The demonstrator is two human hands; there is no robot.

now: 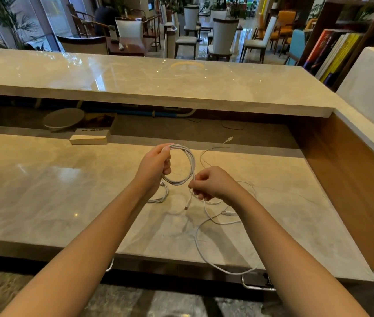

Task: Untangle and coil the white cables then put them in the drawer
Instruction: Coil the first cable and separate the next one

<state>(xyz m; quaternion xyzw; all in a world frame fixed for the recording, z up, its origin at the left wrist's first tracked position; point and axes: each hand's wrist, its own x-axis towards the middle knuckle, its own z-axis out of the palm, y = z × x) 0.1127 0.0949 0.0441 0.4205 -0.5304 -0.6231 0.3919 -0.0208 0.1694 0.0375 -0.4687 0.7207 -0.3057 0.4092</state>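
My left hand grips a round coil of white cable held above the marble desk. My right hand pinches the same cable just below the coil, and its plug end hangs down. A second coiled bundle lies on the desk under my left wrist. A loose white cable trails across the desk and loops over its front edge. Another thin strand with a connector runs toward the back. Drawer handles show below the desk's front edge.
A raised marble counter runs along the back. Under it sit a round white disc and a small flat box. A wooden side wall closes the desk on the right. Bookshelves and chairs stand beyond.
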